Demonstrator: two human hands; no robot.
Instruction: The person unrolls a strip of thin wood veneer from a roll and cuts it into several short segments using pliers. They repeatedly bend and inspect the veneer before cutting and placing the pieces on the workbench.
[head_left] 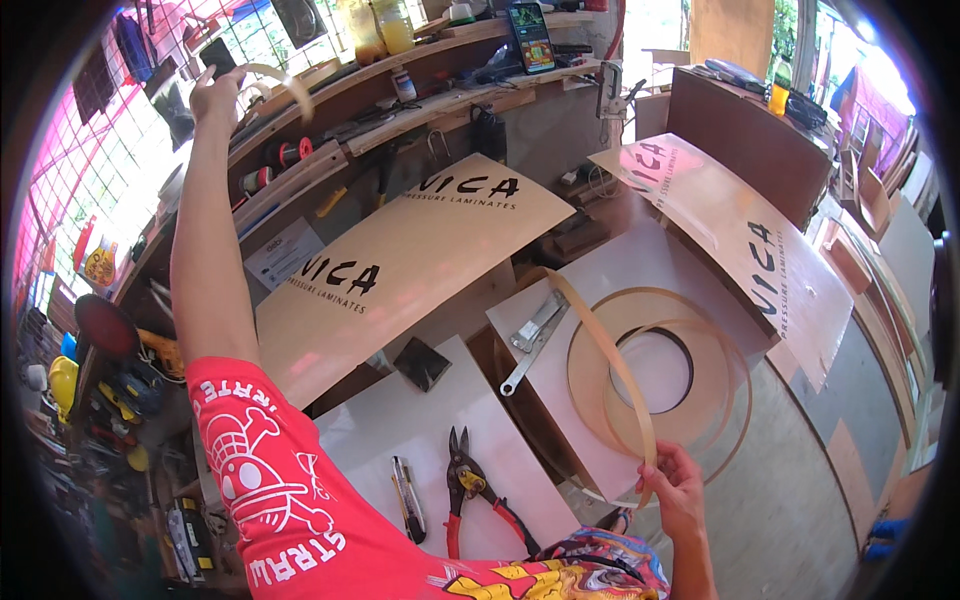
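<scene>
Most of the tan roll (587,372) lies wound on the right-hand white panel (553,410); a length of strip (619,368) loops free above it, pinched in the right hand (676,492); the left hand (216,98), raised far left, grips a similar curl (295,92); the snips (468,482) lie unheld, near; whether anything's cut, I can't tell.

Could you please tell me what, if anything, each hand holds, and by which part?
The right hand grips a tan strip by its lower stretch. What the left hand holds, if anything, cannot be told.
</scene>
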